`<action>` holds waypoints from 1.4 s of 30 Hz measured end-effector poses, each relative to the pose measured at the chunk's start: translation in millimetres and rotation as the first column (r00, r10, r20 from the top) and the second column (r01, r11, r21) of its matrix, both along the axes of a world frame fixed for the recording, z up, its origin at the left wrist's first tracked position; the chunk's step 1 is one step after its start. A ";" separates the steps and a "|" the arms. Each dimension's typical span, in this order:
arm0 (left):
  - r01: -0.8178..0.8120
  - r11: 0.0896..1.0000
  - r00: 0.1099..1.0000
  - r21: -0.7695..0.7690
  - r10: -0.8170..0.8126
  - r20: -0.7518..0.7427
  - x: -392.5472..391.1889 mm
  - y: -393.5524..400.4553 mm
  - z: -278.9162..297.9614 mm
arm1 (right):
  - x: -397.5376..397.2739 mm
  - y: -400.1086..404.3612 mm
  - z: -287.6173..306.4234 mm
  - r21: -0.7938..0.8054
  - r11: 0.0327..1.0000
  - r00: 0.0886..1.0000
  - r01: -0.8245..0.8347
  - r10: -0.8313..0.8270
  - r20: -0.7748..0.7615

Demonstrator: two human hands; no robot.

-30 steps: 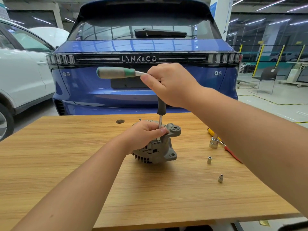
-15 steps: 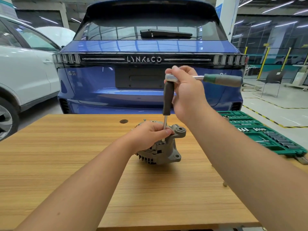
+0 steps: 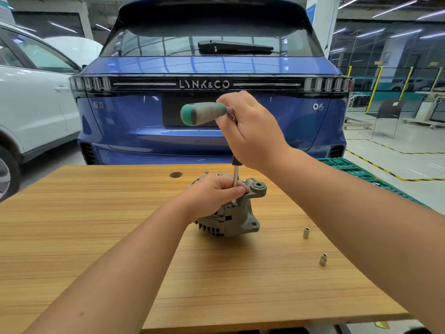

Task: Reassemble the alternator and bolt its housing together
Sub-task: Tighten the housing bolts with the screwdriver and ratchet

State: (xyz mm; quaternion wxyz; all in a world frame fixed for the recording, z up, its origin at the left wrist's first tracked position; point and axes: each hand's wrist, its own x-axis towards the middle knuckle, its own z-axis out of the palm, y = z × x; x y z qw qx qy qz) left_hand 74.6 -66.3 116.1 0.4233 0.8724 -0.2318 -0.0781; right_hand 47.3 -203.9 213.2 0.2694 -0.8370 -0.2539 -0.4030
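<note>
Alternator: the grey cast alternator sits near the middle of the wooden tabletop, with its mounting ear pointing right.
Left hand: the left hand lies over the top of the alternator; its fingers are curled round the housing and the lower end of the tool shaft, steadying both.
Right hand: the right hand is raised above the alternator; its fingers are wrapped round the head of the T-handle driver, whose green and grey grip sticks out to the left.
Shaft: the driver's thin metal shaft runs straight down from the right hand and meets the housing just beside the mounting ear.
Sockets: two small silver sockets stand on the tabletop to the right of the alternator, apart from it and from each other.
Socket tray: a green socket tray shows at the tabletop's far right edge, partly hidden by the right forearm.
Background: a blue car stands behind the tabletop, a white car to its left.
</note>
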 end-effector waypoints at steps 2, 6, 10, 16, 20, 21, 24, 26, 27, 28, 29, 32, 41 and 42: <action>-0.001 1.000 1.000 -0.005 0.001 0.003 -0.4 0.2 0.6 | -2.5 -3.1 -1.6 -0.017 0.997 0.996 -0.077 0.076 -0.045; -0.009 1.000 1.000 0.003 0.009 0.010 -0.9 0.5 0.9 | -1.4 -13.7 -0.3 -0.108 0.983 0.988 -0.145 0.138 -0.072; -0.006 1.000 1.000 -0.002 0.006 -0.007 -2.1 0.0 2.1 | 1.3 -17.8 5.1 -0.147 0.978 0.983 -0.147 0.128 -0.130; -0.012 1.000 1.000 0.006 0.012 0.006 -2.5 -1.1 1.6 | -2.0 -8.2 25.6 -0.279 0.960 0.996 -0.001 -0.024 -0.086; -0.008 1.000 1.000 0.011 0.008 0.011 -2.7 -0.4 1.7 | -0.6 6.8 55.3 -0.265 0.954 0.910 0.138 -0.228 -0.347; -0.006 1.000 1.000 0.008 0.006 0.013 -2.5 -0.1 1.6 | 0.0 7.3 59.7 -0.106 0.987 0.842 0.121 -0.159 -0.515; -0.004 1.000 1.000 0.005 0.004 0.005 -2.1 0.1 1.8 | -2.7 1.0 59.8 0.519 0.851 0.502 0.084 0.414 -0.759; -0.007 1.000 1.000 0.006 0.007 0.009 -1.8 0.4 1.1 | 0.6 -3.0 47.4 0.775 0.620 0.429 0.118 0.672 -0.603; -0.009 1.000 1.000 0.004 0.009 0.012 -1.5 0.5 0.6 | 3.9 -2.9 39.2 0.856 0.493 0.450 0.156 0.735 -0.506; -0.010 1.000 1.000 0.002 0.010 0.014 -0.9 0.6 0.1 | 6.8 -1.6 31.6 0.917 0.351 0.490 0.189 0.776 -0.398; -0.013 1.000 1.000 0.002 0.013 0.015 -0.3 0.6 -0.2 | 9.2 0.1 24.8 0.960 0.201 0.548 0.195 0.790 -0.277; -0.016 1.000 1.000 -0.004 0.016 0.006 0.0 0.6 0.3 | 7.0 3.6 4.6 0.956 0.285 0.802 -0.073 0.587 -0.114; -0.004 1.000 0.999 0.004 0.004 0.032 0.7 -1.0 -1.1 | 6.0 -2.1 -3.2 -0.017 1.000 0.984 0.005 -0.002 0.176; -0.005 1.000 0.999 0.003 0.005 0.033 0.6 -1.2 -1.1 | 5.7 -4.0 -3.2 -0.017 1.000 0.991 0.013 -0.011 0.137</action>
